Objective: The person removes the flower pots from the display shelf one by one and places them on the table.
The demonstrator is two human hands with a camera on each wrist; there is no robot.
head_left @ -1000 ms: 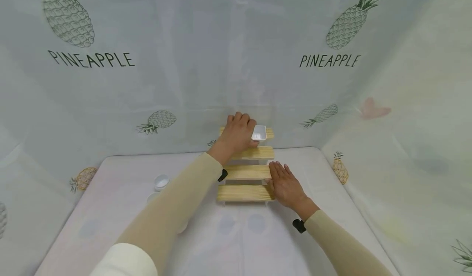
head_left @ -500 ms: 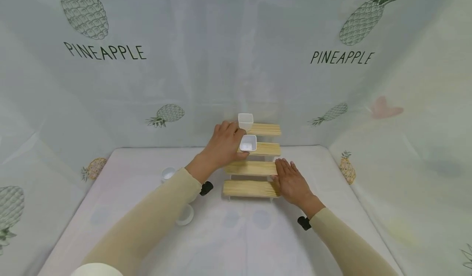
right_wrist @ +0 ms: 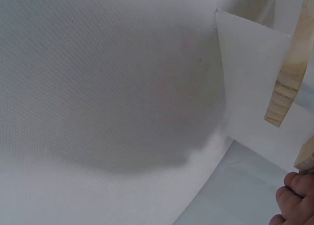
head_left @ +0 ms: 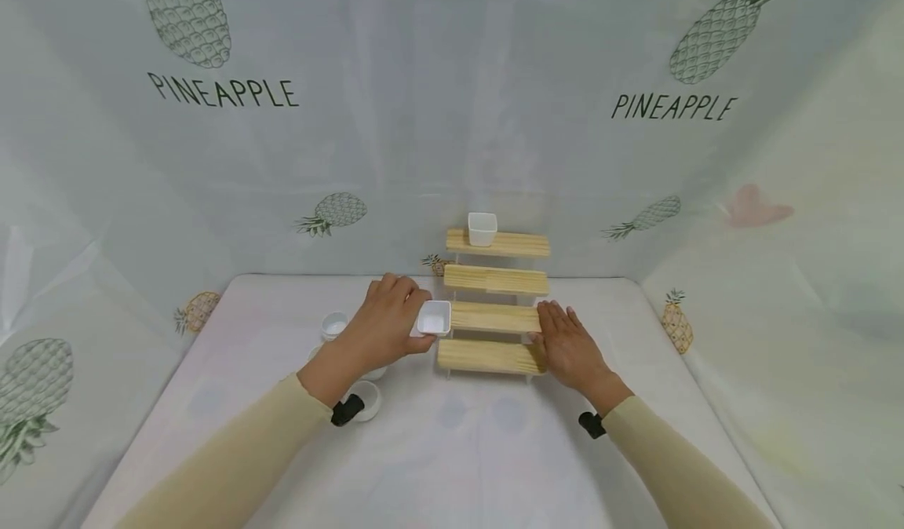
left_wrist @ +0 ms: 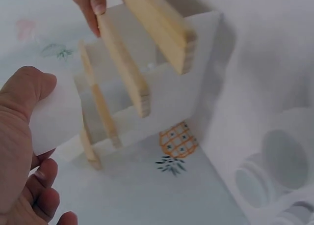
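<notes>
My left hand (head_left: 381, 325) pinches a small white square bowl (head_left: 434, 319) between thumb and fingers, at the left end of a four-step stand's third step down. In the left wrist view the same bowl (left_wrist: 59, 114) shows its white side, with the thumb on one side and fingers curled below. Whether the bowl touches the step is unclear. Light wooden boards (head_left: 494, 355) form the steps on white side panels (right_wrist: 252, 63). Another white square bowl (head_left: 482, 229) sits on the top step, left of its middle. My right hand (head_left: 574, 348) rests, fingers extended, against the stand's right end.
Left of the stand, several white round dishes stand on the table, partly hidden by my left arm; one dish (head_left: 335, 324) is farther back, another dish (head_left: 366, 400) nearer. Behind the table (head_left: 452, 466) hangs a pineapple-print curtain (head_left: 438, 121).
My left hand has moved down and left from the top of the stand, carrying the square bowl. The bowl on the top step has come into sight. My right hand stays at the stand.
</notes>
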